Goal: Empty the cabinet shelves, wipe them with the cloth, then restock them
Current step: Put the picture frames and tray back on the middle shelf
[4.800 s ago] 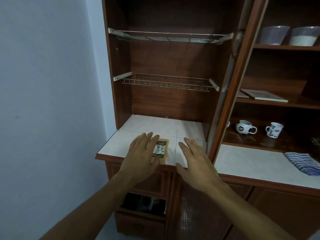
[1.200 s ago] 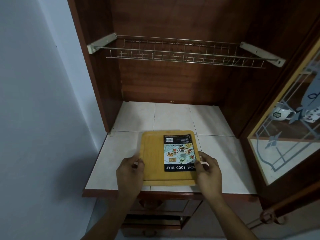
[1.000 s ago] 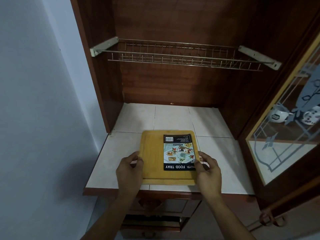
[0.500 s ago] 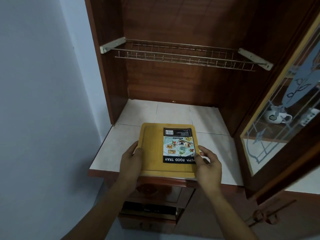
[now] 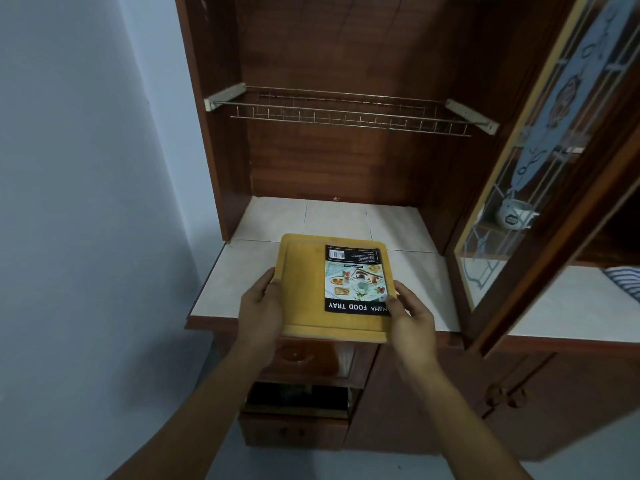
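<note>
I have the tray [image 5: 304,289] pinched between both hands. The left hand [image 5: 258,308] is curled round its left edge and the right hand [image 5: 412,318] round its right edge, thumb on the label's corner. Gripping both sides keeps the board level and lets me steer it squarely, which suits either lifting it off or setting it back. It sits directly between the hands, its near edge overhanging the front lip of the tiled shelf [image 5: 242,271]. I can't tell whether its far end rests on the tiles or is just clear of them. Beyond the hands the shelf runs bare to the back panel, so there is room to slide forward. Above them the wire rack [image 5: 346,110] caps any lift. Right of the right hand the glass door [image 5: 540,188] stands open and close, the edge I'd mind most when swinging the tray out. Left of the left hand is the wall [image 5: 86,202]. Below the hands a drawer [image 5: 298,400] hangs open. The cloth [image 5: 625,282] lies far to the right, past the door, so I judge wiping isn't in hand now.
</note>
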`<state>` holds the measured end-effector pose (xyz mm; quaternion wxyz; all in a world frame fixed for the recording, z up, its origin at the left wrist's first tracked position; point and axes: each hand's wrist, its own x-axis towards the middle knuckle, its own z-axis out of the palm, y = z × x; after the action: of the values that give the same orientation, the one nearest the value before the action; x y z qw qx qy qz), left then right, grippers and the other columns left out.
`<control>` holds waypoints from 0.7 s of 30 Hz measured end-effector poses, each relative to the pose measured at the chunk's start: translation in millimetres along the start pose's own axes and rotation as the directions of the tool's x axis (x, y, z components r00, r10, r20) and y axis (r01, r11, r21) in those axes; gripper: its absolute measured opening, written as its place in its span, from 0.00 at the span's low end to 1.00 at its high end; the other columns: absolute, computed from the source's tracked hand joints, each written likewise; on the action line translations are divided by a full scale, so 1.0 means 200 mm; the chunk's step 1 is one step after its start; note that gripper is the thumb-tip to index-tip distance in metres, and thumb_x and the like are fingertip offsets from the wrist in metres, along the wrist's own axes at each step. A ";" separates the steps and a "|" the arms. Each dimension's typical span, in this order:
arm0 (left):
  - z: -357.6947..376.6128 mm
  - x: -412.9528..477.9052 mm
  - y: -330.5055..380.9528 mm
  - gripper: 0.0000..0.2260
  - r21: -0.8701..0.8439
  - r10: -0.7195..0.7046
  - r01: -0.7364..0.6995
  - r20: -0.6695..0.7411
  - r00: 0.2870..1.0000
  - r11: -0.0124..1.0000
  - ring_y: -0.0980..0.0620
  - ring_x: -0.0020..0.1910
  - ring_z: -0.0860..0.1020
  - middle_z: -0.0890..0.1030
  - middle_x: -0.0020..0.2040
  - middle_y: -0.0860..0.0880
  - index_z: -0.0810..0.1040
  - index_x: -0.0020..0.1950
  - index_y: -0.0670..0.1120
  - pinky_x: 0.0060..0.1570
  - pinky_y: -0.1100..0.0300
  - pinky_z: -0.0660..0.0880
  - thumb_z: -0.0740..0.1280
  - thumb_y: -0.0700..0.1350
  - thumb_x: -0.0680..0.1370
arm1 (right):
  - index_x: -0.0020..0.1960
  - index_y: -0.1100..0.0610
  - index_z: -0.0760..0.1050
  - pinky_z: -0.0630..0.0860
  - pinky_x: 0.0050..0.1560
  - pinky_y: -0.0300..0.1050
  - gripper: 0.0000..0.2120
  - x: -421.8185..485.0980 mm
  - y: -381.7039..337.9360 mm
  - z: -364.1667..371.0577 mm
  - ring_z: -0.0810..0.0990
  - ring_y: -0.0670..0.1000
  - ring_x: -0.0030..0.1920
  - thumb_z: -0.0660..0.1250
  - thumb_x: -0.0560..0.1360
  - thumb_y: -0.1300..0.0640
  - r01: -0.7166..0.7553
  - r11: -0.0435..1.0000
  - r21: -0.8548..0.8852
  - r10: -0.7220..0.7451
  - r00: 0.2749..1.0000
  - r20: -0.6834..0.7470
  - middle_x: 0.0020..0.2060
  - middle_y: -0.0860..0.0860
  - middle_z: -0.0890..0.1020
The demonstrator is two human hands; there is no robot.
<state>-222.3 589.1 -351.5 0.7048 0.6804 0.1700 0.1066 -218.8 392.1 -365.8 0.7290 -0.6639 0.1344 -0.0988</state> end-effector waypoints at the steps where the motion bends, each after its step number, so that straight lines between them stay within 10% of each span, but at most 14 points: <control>1: -0.01 -0.03 0.00 0.15 -0.007 0.000 0.000 -0.002 1.000 1.000 0.51 0.57 0.77 0.78 0.58 0.55 0.76 0.67 0.52 0.57 0.50 0.74 0.56 0.51 0.84 | 0.66 0.52 0.76 0.76 0.42 0.34 0.15 -0.02 0.00 -0.01 0.81 0.42 0.51 0.62 0.81 0.60 -0.007 1.000 -0.006 0.007 1.000 0.014 0.54 0.46 0.82; 9: -0.02 -0.22 0.01 0.12 -0.096 0.010 -0.012 -0.020 1.000 0.995 0.60 0.49 0.76 0.78 0.51 0.59 0.77 0.62 0.55 0.44 0.63 0.73 0.58 0.45 0.84 | 0.68 0.50 0.73 0.76 0.49 0.37 0.16 -0.18 -0.05 -0.13 0.81 0.39 0.50 0.59 0.82 0.59 0.042 0.994 -0.101 -0.033 0.995 0.093 0.51 0.39 0.81; 21: 0.18 -0.65 0.00 0.14 -0.088 -0.026 0.025 -0.011 1.000 0.996 0.50 0.56 0.79 0.80 0.58 0.52 0.76 0.67 0.52 0.58 0.47 0.76 0.58 0.48 0.84 | 0.69 0.49 0.74 0.80 0.50 0.63 0.17 -0.36 -0.09 -0.58 0.85 0.51 0.48 0.60 0.82 0.59 0.025 0.999 -0.028 -0.021 0.992 0.125 0.50 0.45 0.85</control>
<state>-327.9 506.3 -338.9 0.7343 0.6460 0.1779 0.1091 -323.0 304.3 -352.2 0.7247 -0.6811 0.0825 -0.0636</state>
